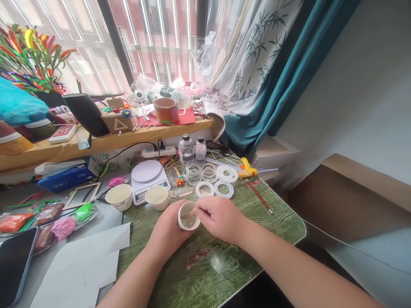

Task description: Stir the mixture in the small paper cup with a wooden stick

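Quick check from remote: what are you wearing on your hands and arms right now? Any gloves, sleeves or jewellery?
Your left hand and right hand are bare, without gloves. Your left forearm and right forearm show no sleeves, watch or bracelet in view. No ring shows on the visible fingers.

The desk (pixel 224 261) has a mottled green wood-grain pattern, with a reddish-brown patch near the bottom edge. At its middle, the cup (pixel 189 223) is white and the stick (pixel 189 212) in it is pale tan. At upper right, the curtain (pixel 253 55) is white with green bamboo leaves, beside a teal drape (pixel 308 55). At right sit a yellow glue gun (pixel 247 167) and thin red rods (pixel 258 194). On the honey-brown ledge (pixel 96 147), a pot (pixel 165 110) shows red, orange and green bands. At upper left, the flowers (pixel 32 55) are orange, yellow and green. At left, a case (pixel 66 179) is bright blue.
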A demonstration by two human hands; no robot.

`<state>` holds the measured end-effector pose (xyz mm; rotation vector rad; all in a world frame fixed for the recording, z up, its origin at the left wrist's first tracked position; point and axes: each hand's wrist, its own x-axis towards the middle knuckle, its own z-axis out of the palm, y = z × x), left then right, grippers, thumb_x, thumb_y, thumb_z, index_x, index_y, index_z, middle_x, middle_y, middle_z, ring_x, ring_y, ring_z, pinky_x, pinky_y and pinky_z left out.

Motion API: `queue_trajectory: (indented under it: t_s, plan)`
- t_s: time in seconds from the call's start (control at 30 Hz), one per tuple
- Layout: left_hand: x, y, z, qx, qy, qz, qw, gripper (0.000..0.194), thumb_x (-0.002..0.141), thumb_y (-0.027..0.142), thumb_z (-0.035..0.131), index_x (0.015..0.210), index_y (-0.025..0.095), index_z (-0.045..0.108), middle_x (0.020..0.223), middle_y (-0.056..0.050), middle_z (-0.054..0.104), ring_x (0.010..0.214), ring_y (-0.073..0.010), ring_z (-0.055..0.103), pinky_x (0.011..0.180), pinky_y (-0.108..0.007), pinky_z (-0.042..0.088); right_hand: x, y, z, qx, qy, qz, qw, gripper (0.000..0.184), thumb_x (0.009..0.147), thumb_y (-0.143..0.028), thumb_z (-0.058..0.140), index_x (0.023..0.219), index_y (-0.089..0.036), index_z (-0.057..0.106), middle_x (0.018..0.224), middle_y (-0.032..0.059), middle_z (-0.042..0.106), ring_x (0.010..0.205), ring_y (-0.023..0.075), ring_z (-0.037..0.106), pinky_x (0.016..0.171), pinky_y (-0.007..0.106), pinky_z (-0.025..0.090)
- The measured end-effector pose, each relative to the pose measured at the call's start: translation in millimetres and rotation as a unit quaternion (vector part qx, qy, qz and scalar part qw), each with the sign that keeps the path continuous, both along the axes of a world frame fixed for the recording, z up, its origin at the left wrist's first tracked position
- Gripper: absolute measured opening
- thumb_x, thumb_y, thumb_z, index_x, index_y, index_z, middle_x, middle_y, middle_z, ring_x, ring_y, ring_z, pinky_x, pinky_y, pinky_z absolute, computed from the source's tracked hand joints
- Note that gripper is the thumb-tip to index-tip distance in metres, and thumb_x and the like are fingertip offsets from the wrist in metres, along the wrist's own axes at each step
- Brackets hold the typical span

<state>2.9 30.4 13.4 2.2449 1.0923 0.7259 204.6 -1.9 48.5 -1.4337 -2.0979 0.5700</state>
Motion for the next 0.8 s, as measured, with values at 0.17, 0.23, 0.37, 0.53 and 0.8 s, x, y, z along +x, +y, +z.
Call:
queue_trajectory:
  t_s: [0.17,0.23,0.37,0.53,0.8]
  plan:
    - [-3,-2,-3.2,0.012,-0.008,0.012,1.000,0.031,0.082,0.031,0.077,0.111,0.026,0.069,0.113,-0.005,0.077,0.098,-0.0256,0.073,0.083,-0.037,0.059,0,3,8.3,-0.024,-0.048,-0.005,0.999,0.030,0.100,-0.023,0.056,0.071,-0.019,0.049,0.066,-0.0030,0.052,0.062,0.0124,0.041,0.059,0.028,0.023]
    - [-3,-2,-4.7,0.012,-0.016,0.017,1.000,0.031,0.082,0.031,0.077,0.112,0.027,0.069,0.112,-0.004,0.077,0.098,-0.0255,0.073,0.083,-0.037,0.060,0,2,11.9,-0.047,-0.033,-0.008,0.998,0.030,0.101,-0.023,0.055,0.072,-0.020,0.047,0.065,-0.0036,0.051,0.061,0.0120,0.042,0.058,0.027,0.023]
    - [-4,-2,-7.0,0.013,-0.019,0.019,1.000,0.031,0.082,0.027,0.075,0.112,0.027,0.068,0.111,-0.005,0.077,0.097,-0.0255,0.073,0.083,-0.037,0.059,-3,-1,13.7,-0.029,-0.031,-0.046,0.998,0.031,0.099,-0.022,0.056,0.070,-0.020,0.045,0.064,-0.0036,0.048,0.060,0.0121,0.039,0.057,0.028,0.021]
    - [-4,-1,-7.3,0.019,-0.016,0.011,1.000,0.030,0.082,0.026,0.075,0.111,0.027,0.067,0.111,-0.004,0.077,0.097,-0.0254,0.073,0.082,-0.037,0.058,-6,-3,11.5,-0.040,-0.021,-0.042,0.998,0.029,0.100,-0.023,0.056,0.072,-0.020,0.049,0.066,-0.0028,0.052,0.062,0.0123,0.043,0.058,0.027,0.022]
    - [-4,-1,-5.4,0.011,-0.015,0.013,1.000,0.031,0.082,0.027,0.076,0.112,0.027,0.066,0.111,-0.003,0.077,0.098,-0.0246,0.073,0.085,-0.037,0.059,-2,-5,11.2,-0.043,-0.010,-0.029,0.999,0.027,0.099,-0.023,0.058,0.073,-0.019,0.051,0.067,-0.0027,0.054,0.063,0.0120,0.044,0.059,0.027,0.022]
